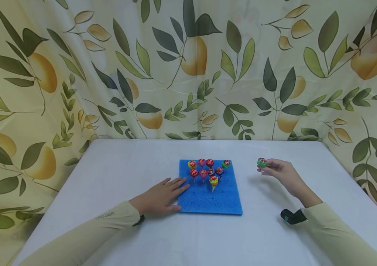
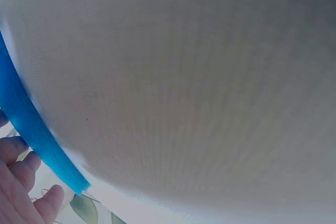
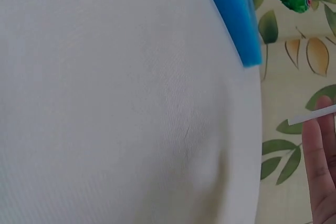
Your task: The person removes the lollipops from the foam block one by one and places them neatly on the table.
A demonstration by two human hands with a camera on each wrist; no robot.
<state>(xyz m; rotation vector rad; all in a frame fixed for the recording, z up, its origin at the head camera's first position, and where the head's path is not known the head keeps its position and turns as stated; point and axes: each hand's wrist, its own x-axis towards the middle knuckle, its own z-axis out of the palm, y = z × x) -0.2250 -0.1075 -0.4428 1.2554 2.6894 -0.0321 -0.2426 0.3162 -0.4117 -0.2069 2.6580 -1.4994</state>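
A blue foam board (image 1: 208, 203) lies flat on the white table, with several wrapped lollipops standing in it by their sticks. Most cluster toward its back half; a yellow-and-red lollipop (image 1: 213, 180) stands nearest the front of the group, and a green lollipop (image 1: 226, 163) is at the back right corner. My left hand (image 1: 158, 197) rests with spread fingers at the board's left edge. Off to the right of the board, my right hand (image 1: 284, 175) pinches another green lollipop (image 1: 261, 162) above the table, its white stick (image 3: 310, 115) pointing down past the fingers.
A white cloth covers the table (image 1: 125, 159). Behind it hangs a curtain (image 1: 208, 74) printed with leaves and fruit. A black wrist device (image 1: 292, 216) sits at the right sleeve cuff.
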